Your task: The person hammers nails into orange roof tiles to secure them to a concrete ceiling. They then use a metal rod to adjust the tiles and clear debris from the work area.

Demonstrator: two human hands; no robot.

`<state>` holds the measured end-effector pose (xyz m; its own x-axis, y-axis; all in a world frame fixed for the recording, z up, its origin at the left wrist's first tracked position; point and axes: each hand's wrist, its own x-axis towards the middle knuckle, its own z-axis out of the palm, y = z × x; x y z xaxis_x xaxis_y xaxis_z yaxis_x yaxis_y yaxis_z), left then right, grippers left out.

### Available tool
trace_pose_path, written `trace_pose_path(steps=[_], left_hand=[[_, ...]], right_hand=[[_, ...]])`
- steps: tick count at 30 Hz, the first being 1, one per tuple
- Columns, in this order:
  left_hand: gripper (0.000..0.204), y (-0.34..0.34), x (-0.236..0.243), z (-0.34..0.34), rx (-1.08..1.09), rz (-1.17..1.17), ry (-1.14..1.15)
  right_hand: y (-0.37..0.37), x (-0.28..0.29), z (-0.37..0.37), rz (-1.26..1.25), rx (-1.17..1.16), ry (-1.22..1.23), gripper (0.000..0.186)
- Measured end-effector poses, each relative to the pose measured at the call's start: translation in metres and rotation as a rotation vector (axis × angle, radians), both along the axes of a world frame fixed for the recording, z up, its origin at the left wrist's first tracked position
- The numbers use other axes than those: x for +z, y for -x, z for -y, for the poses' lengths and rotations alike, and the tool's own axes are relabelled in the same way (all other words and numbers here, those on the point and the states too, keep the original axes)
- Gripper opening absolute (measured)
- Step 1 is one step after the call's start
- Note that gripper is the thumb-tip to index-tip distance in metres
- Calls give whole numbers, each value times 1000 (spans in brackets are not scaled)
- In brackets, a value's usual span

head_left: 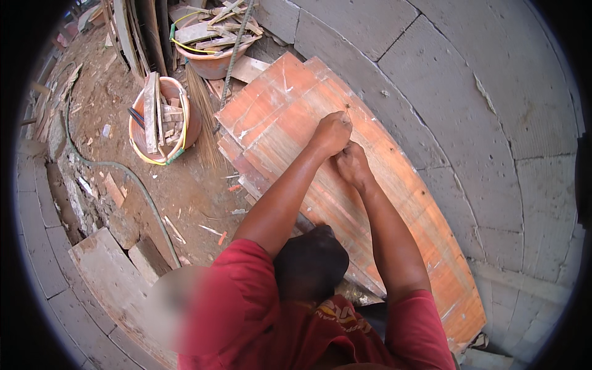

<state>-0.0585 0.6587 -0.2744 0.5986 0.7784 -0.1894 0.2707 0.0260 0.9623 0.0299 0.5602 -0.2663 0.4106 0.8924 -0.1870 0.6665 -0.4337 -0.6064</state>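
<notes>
A stack of orange-brown plywood sheets lies at a slant in front of me, its face scuffed with whitish marks. Over its upper part, my left hand is closed in a fist with the fingers pressed together. Just below and to its right, my right hand is also closed, nearly touching the left. Something thin and dark seems to show by the left fingertips, too small to name. What the fingers of either hand grip is hidden.
Grey block wall runs along the right. On the left, a bucket of wood scraps stands near a second scrap-filled bucket, with a straw broom alongside. A green hose crosses the dirt floor. Planks lie lower left.
</notes>
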Motion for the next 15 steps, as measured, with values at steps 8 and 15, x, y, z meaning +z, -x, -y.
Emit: trace_pose_path(steps=[8,15], left_hand=[[21,21,-18,12,130,5,-133],[31,32,-20,9,-134,109,222]], right_hand=[[-26,41,-9,-360,-230,-107,35],[-6,33,-31,42,234,-144,38]])
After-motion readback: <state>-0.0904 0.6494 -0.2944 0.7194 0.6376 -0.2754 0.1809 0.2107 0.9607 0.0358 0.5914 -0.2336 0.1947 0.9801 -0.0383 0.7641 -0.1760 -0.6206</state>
